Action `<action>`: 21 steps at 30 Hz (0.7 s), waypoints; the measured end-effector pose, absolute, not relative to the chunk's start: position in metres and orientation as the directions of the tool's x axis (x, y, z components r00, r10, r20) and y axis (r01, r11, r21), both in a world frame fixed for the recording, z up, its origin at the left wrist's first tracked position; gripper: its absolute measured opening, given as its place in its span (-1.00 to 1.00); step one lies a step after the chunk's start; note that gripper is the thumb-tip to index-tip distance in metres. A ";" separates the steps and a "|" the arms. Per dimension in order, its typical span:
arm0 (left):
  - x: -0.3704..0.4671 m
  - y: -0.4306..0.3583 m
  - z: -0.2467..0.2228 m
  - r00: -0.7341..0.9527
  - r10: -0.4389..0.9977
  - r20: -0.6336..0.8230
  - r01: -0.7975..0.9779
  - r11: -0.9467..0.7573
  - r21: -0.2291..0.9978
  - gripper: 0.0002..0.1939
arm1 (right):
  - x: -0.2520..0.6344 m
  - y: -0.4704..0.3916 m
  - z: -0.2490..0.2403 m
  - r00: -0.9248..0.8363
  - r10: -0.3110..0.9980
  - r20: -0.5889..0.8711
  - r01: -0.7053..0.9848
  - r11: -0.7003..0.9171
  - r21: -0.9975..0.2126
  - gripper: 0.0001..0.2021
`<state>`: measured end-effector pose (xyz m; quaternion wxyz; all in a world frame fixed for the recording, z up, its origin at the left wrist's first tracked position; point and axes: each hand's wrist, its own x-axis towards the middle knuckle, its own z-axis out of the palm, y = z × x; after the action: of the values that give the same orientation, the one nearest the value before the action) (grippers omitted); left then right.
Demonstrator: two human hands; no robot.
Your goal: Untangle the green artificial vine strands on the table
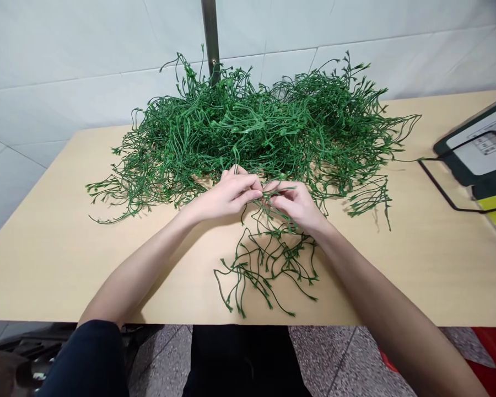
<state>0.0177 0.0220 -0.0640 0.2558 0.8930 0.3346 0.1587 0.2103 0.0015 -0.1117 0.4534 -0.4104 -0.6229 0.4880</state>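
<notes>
My left hand (pixel 236 194) and my right hand (pixel 294 203) meet at the front of a large heap of green artificial plant stems (pixel 248 121). Thin green stems are pinched between the fingers and thumb of both hands, and some stick out past the fingertips. The heap's stems are long, wavy and tangled, with small forked tips. Below my hands, a smaller loose scatter of the same stems (pixel 268 264) lies on the tabletop. My fingers partly hide how many stems are held.
The light wooden table (pixel 58 264) stands against a white tiled wall (pixel 86 49). A dark vertical metal post (pixel 210 38) rises behind the heap. At the right lies a dark case with a white label (pixel 483 143) and a black wire frame (pixel 442 190). Something red (pixel 490 358) shows below the table.
</notes>
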 end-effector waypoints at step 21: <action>0.019 0.023 -0.068 0.747 0.656 0.107 0.457 -0.624 0.634 -0.62 | 0.207 -0.001 -0.103 -0.282 0.947 0.156 0.007 0.164 -0.986 -0.85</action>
<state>0.0187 0.0232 -0.0678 0.2988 0.8857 0.3139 0.1665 0.2074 -0.0006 -0.1033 0.4555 -0.3895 -0.6120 0.5159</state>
